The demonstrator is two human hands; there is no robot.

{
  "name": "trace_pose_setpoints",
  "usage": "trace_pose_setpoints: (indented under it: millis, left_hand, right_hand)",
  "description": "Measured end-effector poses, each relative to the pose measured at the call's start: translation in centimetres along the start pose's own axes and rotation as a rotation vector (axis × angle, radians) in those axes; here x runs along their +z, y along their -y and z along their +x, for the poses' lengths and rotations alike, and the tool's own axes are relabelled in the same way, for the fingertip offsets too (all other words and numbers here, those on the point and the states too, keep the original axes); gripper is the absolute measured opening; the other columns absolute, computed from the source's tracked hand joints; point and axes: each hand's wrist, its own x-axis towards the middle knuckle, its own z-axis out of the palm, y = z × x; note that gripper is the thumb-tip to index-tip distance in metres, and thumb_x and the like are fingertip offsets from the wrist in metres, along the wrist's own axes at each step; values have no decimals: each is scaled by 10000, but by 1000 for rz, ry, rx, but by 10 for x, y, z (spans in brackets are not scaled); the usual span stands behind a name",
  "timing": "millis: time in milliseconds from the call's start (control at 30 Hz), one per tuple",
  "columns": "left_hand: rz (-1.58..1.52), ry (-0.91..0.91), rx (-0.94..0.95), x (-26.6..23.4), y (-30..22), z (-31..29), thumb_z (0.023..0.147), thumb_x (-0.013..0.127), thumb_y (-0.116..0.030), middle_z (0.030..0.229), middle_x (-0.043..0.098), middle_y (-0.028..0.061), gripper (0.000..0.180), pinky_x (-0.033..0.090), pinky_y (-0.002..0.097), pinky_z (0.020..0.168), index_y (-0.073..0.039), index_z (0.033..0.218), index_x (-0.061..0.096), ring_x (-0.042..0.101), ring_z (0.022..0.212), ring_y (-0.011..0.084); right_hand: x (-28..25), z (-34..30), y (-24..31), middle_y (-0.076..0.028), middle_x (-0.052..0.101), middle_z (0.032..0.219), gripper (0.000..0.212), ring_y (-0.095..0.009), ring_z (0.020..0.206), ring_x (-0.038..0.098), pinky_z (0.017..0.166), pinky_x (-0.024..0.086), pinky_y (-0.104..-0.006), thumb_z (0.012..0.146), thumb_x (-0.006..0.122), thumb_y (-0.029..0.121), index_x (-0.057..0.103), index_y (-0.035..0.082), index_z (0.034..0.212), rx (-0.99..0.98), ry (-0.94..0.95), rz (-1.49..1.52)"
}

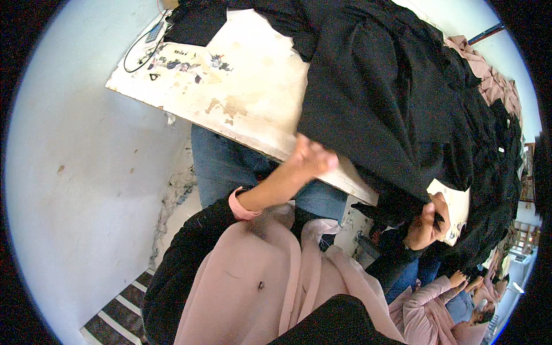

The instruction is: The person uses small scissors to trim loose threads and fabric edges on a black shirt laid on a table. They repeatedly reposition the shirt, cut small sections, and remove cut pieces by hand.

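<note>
A large piece of black cloth (368, 109) spreads over the right part of the white table (270, 75). My left hand (313, 158), a little blurred, has its fingers closed at the near left corner of this cloth, by the table's front edge. Farther right, my right hand (430, 221) curls around the cloth's near edge. Something dark shows between its fingers, perhaps a fold of the same cloth. Between the two hands the cloth's edge runs fairly straight and hangs partly over the table edge.
More black cloth lies heaped at the back and right, with pink cloth (486, 69) behind. A cable (133, 54) and a black scrap (198, 26) are at the table's far left. To the right, a co-worker in a pink sleeve (428, 299) works at the table. A pale wall (86, 155) stands left.
</note>
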Motion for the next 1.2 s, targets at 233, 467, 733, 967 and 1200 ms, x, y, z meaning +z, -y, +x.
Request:
trace_pose_setpoints:
  millis: [233, 467, 733, 967, 1200]
  left_hand:
    - [56, -465, 639, -47, -61, -4, 945, 649, -158, 1540, 311, 238, 898, 342, 349, 1121, -113, 1594, 29, 431, 1346, 257]
    - [531, -666, 382, -107, -71, -49, 970, 632, -207, 1276, 601, 141, 455, 469, 334, 921, -66, 1371, 470, 597, 1081, 188]
    - [1684, -783, 670, -91, -58, -9, 844, 741, -471, 874, 590, 107, 442, 449, 412, 777, -56, 968, 654, 577, 848, 292]
    - [661, -474, 596, -85, -57, -3, 810, 831, -160, 940, 664, 87, 431, 506, 286, 683, -50, 1096, 527, 631, 795, 170]
    - [655, -589, 756, -47, -41, -9, 806, 784, -11, 1032, 650, 50, 423, 518, 258, 695, -54, 1134, 521, 647, 824, 115]
  right_hand:
    - [-25, 18, 34, -189, 684, 836, 126, -278, 736, 631, 723, 482, -332, 805, 683, 57, 679, -48, 875, -18, 405, -92]
    - [13, 16, 40, -118, 712, 879, 263, -166, 702, 623, 662, 485, -293, 787, 773, 53, 693, -7, 1030, 307, 908, -349]
    - [109, 9, 56, -144, 718, 935, 385, -254, 795, 722, 705, 550, -334, 785, 791, 142, 669, 96, 1147, 76, 757, 26]
    - [137, -19, 44, -121, 713, 850, 421, -300, 737, 709, 636, 548, -382, 804, 802, 346, 629, 140, 1128, 94, 757, -141]
    - [129, -4, 50, -74, 732, 945, 434, -175, 822, 695, 705, 529, -293, 821, 802, 209, 645, 97, 1211, 246, 832, 140]
